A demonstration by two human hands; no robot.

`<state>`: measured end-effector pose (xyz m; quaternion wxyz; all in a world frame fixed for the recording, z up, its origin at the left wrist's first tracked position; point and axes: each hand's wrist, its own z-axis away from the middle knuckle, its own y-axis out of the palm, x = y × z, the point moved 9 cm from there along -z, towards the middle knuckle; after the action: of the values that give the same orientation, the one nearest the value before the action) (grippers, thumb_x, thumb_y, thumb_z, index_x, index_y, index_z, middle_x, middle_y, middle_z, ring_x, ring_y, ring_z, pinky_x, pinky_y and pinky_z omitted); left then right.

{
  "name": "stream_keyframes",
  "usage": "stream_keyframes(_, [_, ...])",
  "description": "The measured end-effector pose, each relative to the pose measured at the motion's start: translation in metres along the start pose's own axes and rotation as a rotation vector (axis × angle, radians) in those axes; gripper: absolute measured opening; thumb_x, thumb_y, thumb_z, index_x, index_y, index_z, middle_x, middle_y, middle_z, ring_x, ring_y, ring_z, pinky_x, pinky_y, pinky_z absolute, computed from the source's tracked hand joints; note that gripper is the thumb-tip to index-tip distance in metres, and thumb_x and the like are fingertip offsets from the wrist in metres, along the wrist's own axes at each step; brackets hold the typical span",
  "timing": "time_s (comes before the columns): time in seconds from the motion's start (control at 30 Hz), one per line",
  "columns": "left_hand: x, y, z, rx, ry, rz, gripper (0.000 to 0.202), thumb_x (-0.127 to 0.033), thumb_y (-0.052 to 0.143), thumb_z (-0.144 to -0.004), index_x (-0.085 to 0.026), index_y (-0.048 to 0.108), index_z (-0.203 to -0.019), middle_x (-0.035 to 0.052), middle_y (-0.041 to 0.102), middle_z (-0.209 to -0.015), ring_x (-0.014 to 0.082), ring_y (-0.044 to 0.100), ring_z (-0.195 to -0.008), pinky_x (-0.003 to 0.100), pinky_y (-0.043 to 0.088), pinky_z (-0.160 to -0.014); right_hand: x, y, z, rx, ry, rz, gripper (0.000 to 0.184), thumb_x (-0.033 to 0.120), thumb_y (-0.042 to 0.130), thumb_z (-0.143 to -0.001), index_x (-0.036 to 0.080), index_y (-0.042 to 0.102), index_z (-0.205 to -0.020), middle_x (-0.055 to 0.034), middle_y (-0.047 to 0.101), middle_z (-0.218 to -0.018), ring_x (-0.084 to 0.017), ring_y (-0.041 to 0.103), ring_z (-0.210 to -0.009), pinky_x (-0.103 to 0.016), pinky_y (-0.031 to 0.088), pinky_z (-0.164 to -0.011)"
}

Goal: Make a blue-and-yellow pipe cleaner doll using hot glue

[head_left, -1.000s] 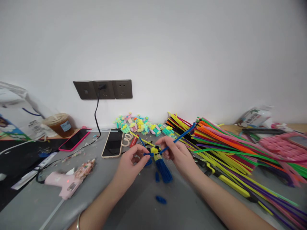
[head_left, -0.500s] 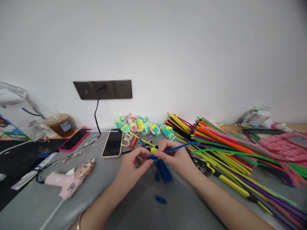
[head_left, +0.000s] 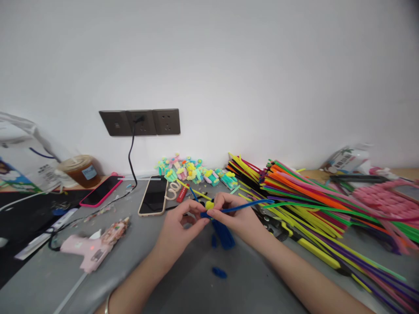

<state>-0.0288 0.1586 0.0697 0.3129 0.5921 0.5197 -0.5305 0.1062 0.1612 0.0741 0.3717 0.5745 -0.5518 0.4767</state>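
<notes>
Compared with a second ago, the right hand [head_left: 238,217] has come in to meet the left hand [head_left: 178,227], and the blue pipe cleaner [head_left: 246,205] has tipped from a steep slant to nearly level. The right hand pinches it between thumb and forefinger; the left hand's fingertips are drawn together on its blue end. Just under them, the blue-and-yellow figure [head_left: 224,236] is partly hidden, its blue lower part pointing toward the person above the grey table [head_left: 186,288]. A blue offcut [head_left: 219,273] lies nearer, and yellow-handled pliers [head_left: 319,254] to the right.
</notes>
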Motion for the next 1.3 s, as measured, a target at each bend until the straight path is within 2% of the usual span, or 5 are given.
stream_keyframes(0.2, [0.0062, -0.0029, -0.0022, -0.022, -0.083, 0.096, 0.013, -0.028, 0.072, -0.075, -0.016, 0.07, -0.078, 0.0018, 0.066, -0.073, 0.0116, 0.058, -0.062, 0.02, 0.047, -0.054, 0.0003, 0.003, 0.0, 0.065, 0.041, -0.032, 0.035, 0.046, 0.076, -0.075, 0.019, 0.057, -0.063, 0.0026, 0.054, -0.059, -0.012, 0.046, -0.055, -0.024, 0.035, -0.051])
stream_keyframes(0.37, [0.007, -0.0092, -0.0047, -0.048, -0.111, 0.175, 0.013, -0.028, 0.075, -0.072, -0.016, 0.072, -0.075, 0.0018, 0.068, -0.068, 0.0128, 0.061, -0.061, 0.023, 0.052, -0.059, 0.0028, 0.003, -0.0003, 0.142, 0.055, -0.101, 0.03, 0.046, 0.073, -0.08, 0.018, 0.064, -0.075, 0.0006, 0.061, -0.066, -0.013, 0.054, -0.06, -0.025, 0.043, -0.057])
stream_keyframes(0.7, [0.0012, -0.0066, -0.0052, -0.004, -0.101, 0.284, 0.012, -0.026, 0.076, -0.073, -0.016, 0.07, -0.07, -0.0013, 0.065, -0.064, 0.0093, 0.059, -0.061, 0.018, 0.049, -0.06, 0.0018, 0.0033, 0.0004, 0.264, 0.049, -0.192, 0.02, 0.032, 0.078, -0.079, 0.017, 0.065, -0.082, -0.0032, 0.072, -0.076, -0.014, 0.067, -0.068, -0.024, 0.05, -0.062])
stream_keyframes(1.0, [0.0059, -0.006, -0.0039, -0.029, -0.116, 0.289, 0.015, -0.024, 0.079, -0.068, -0.016, 0.068, -0.074, 0.0005, 0.066, -0.072, 0.012, 0.061, -0.068, 0.021, 0.051, -0.061, 0.0061, 0.0039, 0.0018, 0.267, 0.027, -0.183, 0.021, 0.034, 0.075, -0.082, 0.016, 0.063, -0.079, -0.0038, 0.07, -0.073, -0.014, 0.066, -0.065, -0.024, 0.05, -0.059])
stream_keyframes(1.3, [0.0053, -0.0032, -0.0037, 0.014, -0.085, 0.213, 0.015, -0.026, 0.075, -0.072, -0.016, 0.066, -0.078, 0.0018, 0.065, -0.076, 0.0137, 0.06, -0.072, 0.023, 0.051, -0.065, 0.0048, 0.0029, -0.0001, 0.243, 0.049, -0.159, 0.026, 0.038, 0.077, -0.08, 0.016, 0.062, -0.078, -0.001, 0.064, -0.07, -0.013, 0.063, -0.064, -0.024, 0.048, -0.06])
